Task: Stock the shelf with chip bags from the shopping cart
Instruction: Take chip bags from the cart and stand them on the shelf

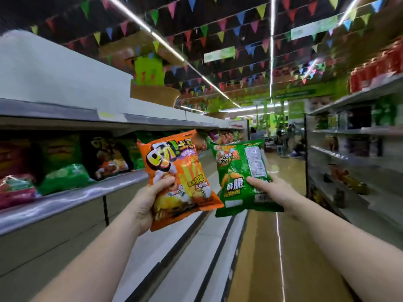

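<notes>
An orange chip bag point(178, 182) is held upright at the centre of the frame, the left hand point(150, 199) gripping its lower left corner with the thumb curled over the front. Just to its right, a green chip bag point(244, 177) shows its printed back panel, its lower right edge pinched by the right hand point(274, 190). The two bags nearly touch at their lower corners. Both hang in the open aisle, off any shelf. At left of the frame runs the snack shelf point(72, 199), its metal lip bare in front of a blurred row of shelved chip bags point(65, 177). Coloured bunting point(218, 35) crosses the ceiling above; a second rack point(353, 136) fills the right edge. The shopping cart is out of view. The step appears to be the carry to the shelf; the next move likely calls for swinging both bags left and standing them in a gap among the stocked rows.
</notes>
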### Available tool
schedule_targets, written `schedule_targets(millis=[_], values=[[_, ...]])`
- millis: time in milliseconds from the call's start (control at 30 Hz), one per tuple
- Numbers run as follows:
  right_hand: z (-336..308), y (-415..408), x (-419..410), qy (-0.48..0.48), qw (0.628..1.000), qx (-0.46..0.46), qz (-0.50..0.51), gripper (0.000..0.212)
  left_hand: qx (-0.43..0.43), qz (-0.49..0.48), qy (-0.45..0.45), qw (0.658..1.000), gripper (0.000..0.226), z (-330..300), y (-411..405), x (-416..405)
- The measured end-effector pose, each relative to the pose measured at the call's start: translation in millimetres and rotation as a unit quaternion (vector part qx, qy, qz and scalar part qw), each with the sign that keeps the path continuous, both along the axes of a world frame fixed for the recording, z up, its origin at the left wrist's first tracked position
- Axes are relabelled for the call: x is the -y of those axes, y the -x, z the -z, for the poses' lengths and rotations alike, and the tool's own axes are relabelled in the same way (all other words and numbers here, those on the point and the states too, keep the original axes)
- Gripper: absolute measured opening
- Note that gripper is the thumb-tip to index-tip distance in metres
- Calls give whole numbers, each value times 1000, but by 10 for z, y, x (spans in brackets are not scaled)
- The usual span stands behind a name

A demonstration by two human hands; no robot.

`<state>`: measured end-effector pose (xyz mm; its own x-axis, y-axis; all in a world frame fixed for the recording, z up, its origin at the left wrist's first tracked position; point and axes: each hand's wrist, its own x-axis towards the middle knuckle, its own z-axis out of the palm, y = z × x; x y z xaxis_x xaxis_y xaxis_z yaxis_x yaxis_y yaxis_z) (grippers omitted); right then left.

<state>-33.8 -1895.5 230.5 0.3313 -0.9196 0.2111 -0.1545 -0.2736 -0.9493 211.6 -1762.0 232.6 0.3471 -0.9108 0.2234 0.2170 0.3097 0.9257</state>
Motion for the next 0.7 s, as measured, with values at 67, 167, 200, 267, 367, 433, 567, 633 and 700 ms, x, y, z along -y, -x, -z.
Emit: schedule_targets(millis=[67, 167, 200, 267, 367, 433, 567, 633, 700], values=[[32, -150, 400, 4, 1000, 14, 2, 77, 4, -19, -13, 1000, 37, -7, -84, 339], [97, -378, 945, 12, 998, 45, -39, 69, 17, -61, -31, 998, 48, 35, -228, 861], [118, -441, 1102, 20, 998, 45, -44, 64, 21, -73, -37, 996, 54, 35, -271, 995], [152, -546, 1527, 36, 997, 55, -50, 69, 27, -95, -42, 994, 61, 42, -342, 1341], [120, -746, 2245, 32, 993, 64, -89, 63, 28, -135, -41, 990, 61, -43, -392, 1912], [41, -869, 2719, 15, 992, 62, -112, 56, 25, -159, -48, 986, 56, -140, -413, 2258], [-162, -1133, 3576, 23, 992, 65, -106, 52, 16, -190, -90, 978, 36, -316, -512, 2806], [-201, -1322, 3922, 8, 992, 73, -107, 61, 23, -215, -108, 970, 37, -368, -577, 3034], [-231, -1519, 4186, 3, 989, 79, -121, 56, 40, -243, -115, 962, 35, -429, -655, 3255]])
